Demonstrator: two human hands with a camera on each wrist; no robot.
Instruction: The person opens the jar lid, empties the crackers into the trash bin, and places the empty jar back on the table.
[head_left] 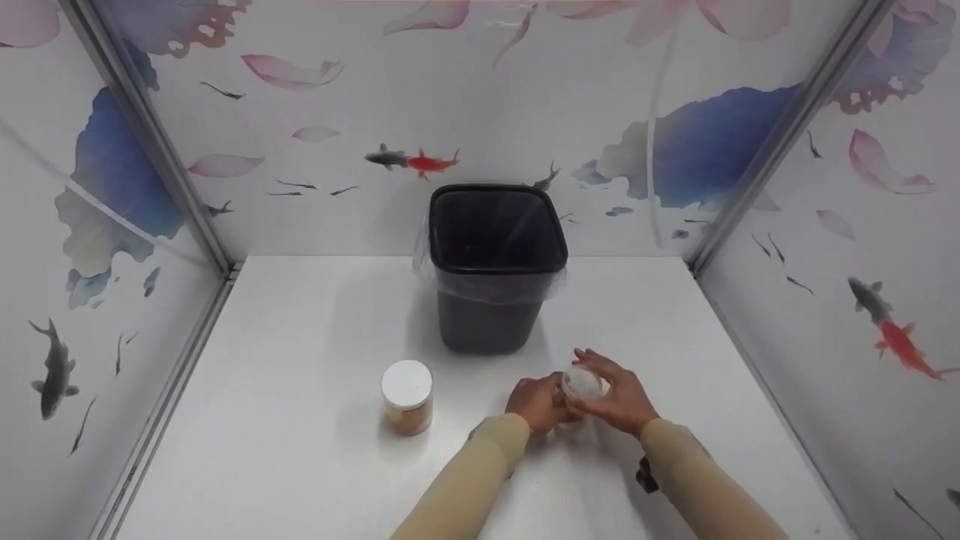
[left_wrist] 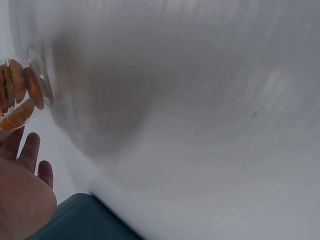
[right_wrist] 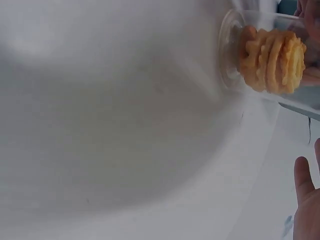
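Note:
A clear jar (right_wrist: 235, 60) of stacked ridged golden cookies (right_wrist: 275, 60) is between my two hands. My left hand (head_left: 538, 405) grips the jar's side from the left, and its palm (left_wrist: 22, 200) shows beside the jar in the left wrist view. From the right, my right hand (head_left: 619, 394) holds the pale round top (head_left: 582, 382) between thumb and fingers, with some fingers raised. The jar's base is close over the white table. To the left, apart from both hands, stands a second jar (head_left: 408, 416) with a white lid (head_left: 407, 383) and tan contents.
A black bin (head_left: 487, 322) lined with a clear plastic bag (head_left: 495, 287) stands behind my hands, near the back wall. White panels (head_left: 315, 202) printed with fish and petals enclose the white table (head_left: 300, 480) on the left, right and back.

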